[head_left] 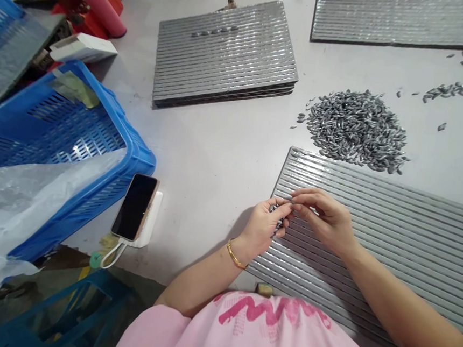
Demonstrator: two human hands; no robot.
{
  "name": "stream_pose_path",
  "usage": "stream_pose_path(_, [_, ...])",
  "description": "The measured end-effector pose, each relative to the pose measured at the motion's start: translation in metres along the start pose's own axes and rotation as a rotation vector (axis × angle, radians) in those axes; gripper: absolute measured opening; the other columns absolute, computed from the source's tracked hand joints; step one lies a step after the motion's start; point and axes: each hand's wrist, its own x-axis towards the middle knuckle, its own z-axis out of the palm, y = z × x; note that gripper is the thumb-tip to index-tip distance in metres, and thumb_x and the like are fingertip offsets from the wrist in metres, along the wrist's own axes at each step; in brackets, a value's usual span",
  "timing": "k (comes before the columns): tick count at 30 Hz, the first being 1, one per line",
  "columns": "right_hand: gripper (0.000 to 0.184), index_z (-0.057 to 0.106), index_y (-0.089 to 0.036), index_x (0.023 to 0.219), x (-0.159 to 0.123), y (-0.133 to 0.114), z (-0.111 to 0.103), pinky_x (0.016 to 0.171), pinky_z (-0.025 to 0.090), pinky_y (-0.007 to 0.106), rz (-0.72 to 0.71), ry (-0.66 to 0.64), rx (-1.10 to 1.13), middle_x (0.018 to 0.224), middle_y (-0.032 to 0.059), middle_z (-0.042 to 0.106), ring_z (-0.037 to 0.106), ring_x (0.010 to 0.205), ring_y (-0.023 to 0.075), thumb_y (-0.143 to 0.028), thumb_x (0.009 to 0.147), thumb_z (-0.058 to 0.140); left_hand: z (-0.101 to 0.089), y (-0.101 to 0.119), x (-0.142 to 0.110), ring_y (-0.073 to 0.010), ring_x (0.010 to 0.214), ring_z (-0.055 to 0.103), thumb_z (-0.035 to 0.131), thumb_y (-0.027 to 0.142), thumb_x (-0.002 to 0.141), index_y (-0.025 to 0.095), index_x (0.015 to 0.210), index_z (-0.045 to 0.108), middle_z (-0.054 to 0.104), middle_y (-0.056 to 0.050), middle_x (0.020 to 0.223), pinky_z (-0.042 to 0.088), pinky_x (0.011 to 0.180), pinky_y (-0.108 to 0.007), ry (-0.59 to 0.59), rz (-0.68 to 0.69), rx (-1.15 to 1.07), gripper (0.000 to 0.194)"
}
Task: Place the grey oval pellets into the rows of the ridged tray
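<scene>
Head view:
- left hand [261, 226] is curling around small grey seeds [276, 226], its fingers hiding most
- right hand [320, 216] is pinching at them, its grip hard to make out
- ridged metal tray [395, 247] is lying beneath both hands

- Left hand [261, 227], gold bangle at the wrist, cradles small grey striped seeds [278, 227] above a ridged silver metal tray [411, 248].
- Right hand [320, 216] pinches at those seeds.
- A heap of loose grey seeds [357, 129] lies on the pale grey counter [217, 156], just beyond the tray.
</scene>
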Motion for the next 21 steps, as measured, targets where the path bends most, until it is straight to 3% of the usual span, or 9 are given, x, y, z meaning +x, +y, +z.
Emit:
stream_pose_path(4, [0.011, 0.071, -0.029, 0.097, 0.015, 0.016, -0.027, 0.071, 0.055, 0.036, -0.019, 0.131, -0.260, 0.092, 0.0034, 0.073, 0.068, 0.079, 0.0205, -0.033, 0.092, 0.062, 0.002, 0.001, -0.001, -0.0061, 0.058, 0.049, 0.079, 0.038, 0.072, 0.017, 0.090, 0.063, 0.058, 0.000, 0.076, 0.026, 0.042, -0.017, 0.047, -0.020, 0.009, 0.032])
stream_pose_path(8, [0.017, 0.072, -0.026, 0.092, 0.045, 0.047, -0.062, 0.067, 0.052, 0.036, -0.097, 0.280, -0.608, 0.090, 0.0064, 0.074, 0.068, 0.077, 0.0215, -0.032, 0.092, 0.056, 0.001, 0.001, 0.000, -0.0061, 0.059, 0.049, 0.080, 0.036, 0.071, 0.016, 0.089, 0.063, 0.058, 0.000, 0.077, 0.027, 0.042, -0.017, 0.045, -0.031, 0.002, 0.032])
stream_pose_path(14, [0.017, 0.073, -0.024, 0.086, 0.082, 0.068, -0.075, 0.069, 0.051, 0.034, -0.137, 0.179, -0.681, 0.086, 0.0059, 0.074, 0.068, 0.078, 0.0218, -0.029, 0.088, 0.056, 0.000, 0.001, 0.001, -0.0057, 0.059, 0.048, 0.078, 0.034, 0.073, 0.016, 0.089, 0.063, 0.058, 0.000, 0.076, 0.027, 0.041, -0.016, 0.047, -0.033, -0.002, 0.028])
stream_pose_path(21, [0.018, 0.072, -0.023, 0.085, 0.094, 0.073, -0.083, 0.068, 0.048, 0.033, -0.141, 0.032, -0.788, 0.088, 0.0069, 0.071, 0.065, 0.078, 0.0208, -0.028, 0.089, 0.055, 0.001, 0.002, 0.001, -0.0060, 0.059, 0.049, 0.079, 0.034, 0.073, 0.016, 0.088, 0.062, 0.058, 0.000, 0.076, 0.027, 0.042, -0.016, 0.034, -0.038, -0.012, 0.028])
